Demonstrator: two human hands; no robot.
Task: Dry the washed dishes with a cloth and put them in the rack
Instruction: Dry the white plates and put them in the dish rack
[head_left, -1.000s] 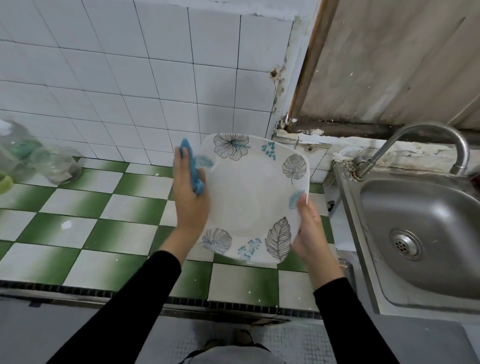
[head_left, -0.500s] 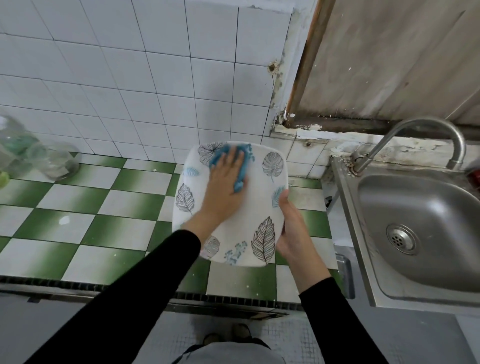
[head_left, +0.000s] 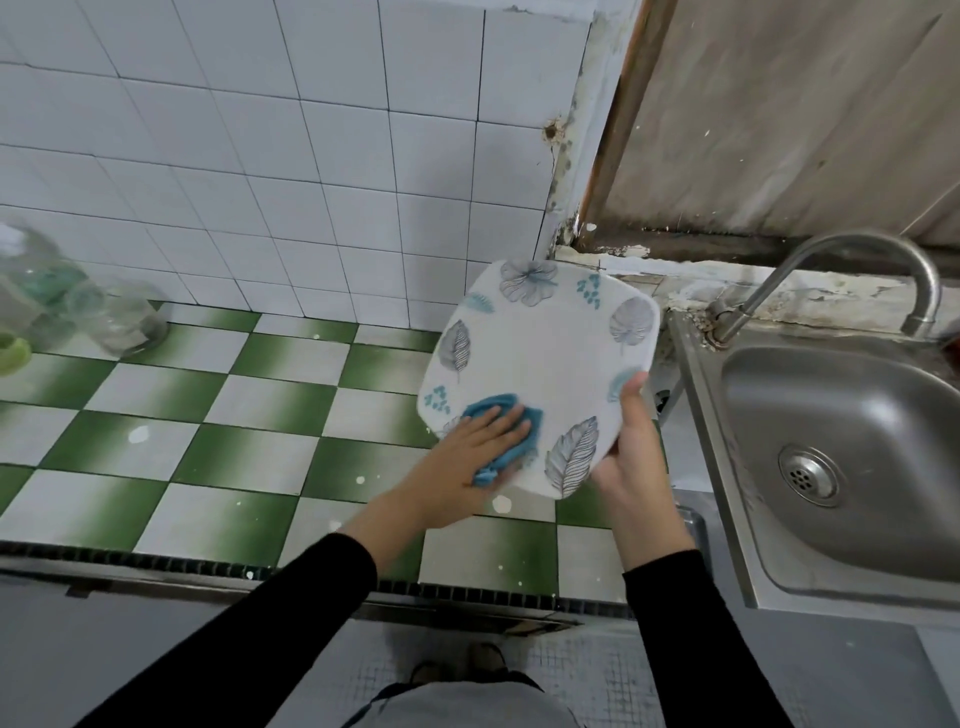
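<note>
A: Plate, position?
B: The plate (head_left: 540, 364) is held up over the green-and-white tiled worktop (head_left: 249, 410), just left of the sink (head_left: 857, 415).
A: Facing? Long axis?
B: The leaf-patterned face is toward the camera, and the top edge leans away toward the wall tiles. It is near square with rounded corners, so there is no clear long axis. It is turned a little clockwise, with one corner lowest.
A: Right hand?
B: The right hand (head_left: 631, 457) has its grip closed on the plate's lower right edge. The thumb (head_left: 631, 389) lies on the front rim, and the fingers are hidden behind.
A: Left hand?
B: The left hand (head_left: 467, 457) is flat, grip open, fingers straight and together. It presses a blue cloth (head_left: 527, 428) against the plate's lower left part. The cloth shows past the fingertips and below the palm.
</note>
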